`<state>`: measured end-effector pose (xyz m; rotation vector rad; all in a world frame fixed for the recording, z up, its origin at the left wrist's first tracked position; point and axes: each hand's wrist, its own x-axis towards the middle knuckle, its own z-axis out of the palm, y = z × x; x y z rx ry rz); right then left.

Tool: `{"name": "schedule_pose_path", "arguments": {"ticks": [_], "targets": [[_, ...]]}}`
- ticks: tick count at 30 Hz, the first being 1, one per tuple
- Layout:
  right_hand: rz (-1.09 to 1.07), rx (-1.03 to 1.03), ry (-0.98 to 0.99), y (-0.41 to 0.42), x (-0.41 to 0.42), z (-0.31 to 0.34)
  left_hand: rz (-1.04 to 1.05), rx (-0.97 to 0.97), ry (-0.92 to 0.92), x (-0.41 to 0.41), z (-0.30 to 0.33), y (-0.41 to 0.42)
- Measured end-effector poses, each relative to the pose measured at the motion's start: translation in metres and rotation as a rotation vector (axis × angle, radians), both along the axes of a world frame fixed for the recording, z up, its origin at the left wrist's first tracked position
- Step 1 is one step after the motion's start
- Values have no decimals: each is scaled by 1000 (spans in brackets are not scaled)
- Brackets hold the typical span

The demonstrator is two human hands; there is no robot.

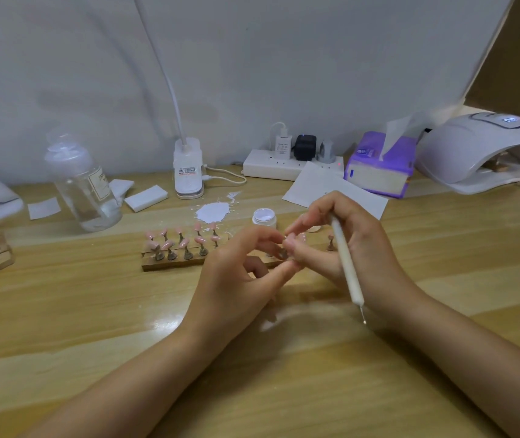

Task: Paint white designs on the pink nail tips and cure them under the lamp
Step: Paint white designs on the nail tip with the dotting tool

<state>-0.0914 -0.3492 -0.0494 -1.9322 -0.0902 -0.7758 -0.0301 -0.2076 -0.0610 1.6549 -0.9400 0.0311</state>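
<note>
A pale wall stands behind a wooden worktop [63,311] with light and darker planks. Near the middle, the left hand [236,279] and the right hand [347,245] meet, fingertips touching around a small nail tip on its stand [285,248]; the tip itself is mostly hidden, so its design cannot be read. The left hand pinches this piece between thumb and fingers. The right hand is closed on a white dotting pen [345,260], which lies along the hand with its thin metal point toward the near side, above the worktop. Just left of the hands, a wooden holder [170,263] carries two rows of pink nail tips [183,241] on small stands. One more stand [330,243] is just right of the hands. Behind them sits an open white jar [264,218], and beside it a white paint patch [213,212] on the wood. The curing lamp [480,153] is at the far right, next to a purple tissue pack [378,165]. A clear bottle [83,188] stands at the far left, a power strip [284,165] by the wall
</note>
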Motion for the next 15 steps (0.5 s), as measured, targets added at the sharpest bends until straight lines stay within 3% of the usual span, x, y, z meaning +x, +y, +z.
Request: {"name": "schedule_pose_path", "arguments": {"ticks": [5, 8, 10, 15], "targets": [[15, 12, 10, 14, -5, 0, 36, -31, -87, 2, 0, 2], [-52, 18, 6, 11, 0, 7, 36, -65, -17, 3, 0, 1], [-104, 135, 11, 5, 6, 17, 21, -88, 51, 5, -1, 0], [-152, 135, 359, -17, 36, 39, -87, -82, 77, 7, 1, -1]]}}
